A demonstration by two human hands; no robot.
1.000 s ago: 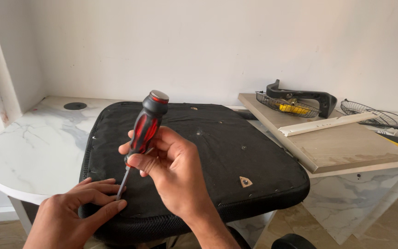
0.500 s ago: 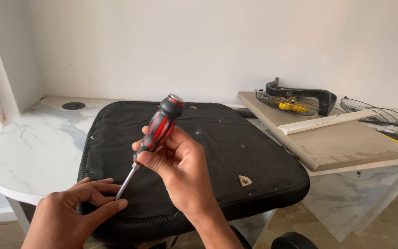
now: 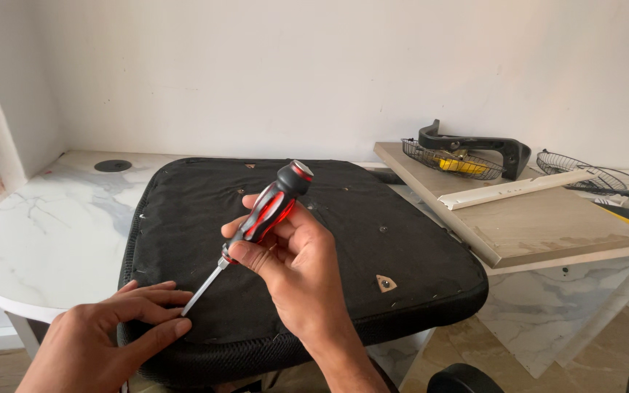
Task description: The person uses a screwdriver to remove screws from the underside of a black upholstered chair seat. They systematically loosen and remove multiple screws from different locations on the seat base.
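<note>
A: What does the right hand [image 3: 296, 266] hold?
B: Its grip is wrapped around the red and black handle of a screwdriver [image 3: 260, 218]. The tool leans, handle up and to the right, metal shaft running down and left to a tip near the seat's near left edge.

A: And the left hand [image 3: 103, 342]?
B: It lies flat on the near left edge of the black seat cushion [image 3: 373, 255], grip spread, thumb and forefinger on either side of the tip. Whether they touch the tip cannot be told.

A: Where is the cushion?
B: Underside up on the white marbled counter [image 3: 45, 233], overhanging its near edge; a triangular bracket [image 3: 385, 283] sits near its near right corner.

A: What else shows?
B: To the right lies a wooden board [image 3: 540, 229] carrying a white rail [image 3: 515, 191], a wire basket [image 3: 449, 163] and a black armrest [image 3: 475, 145].
</note>
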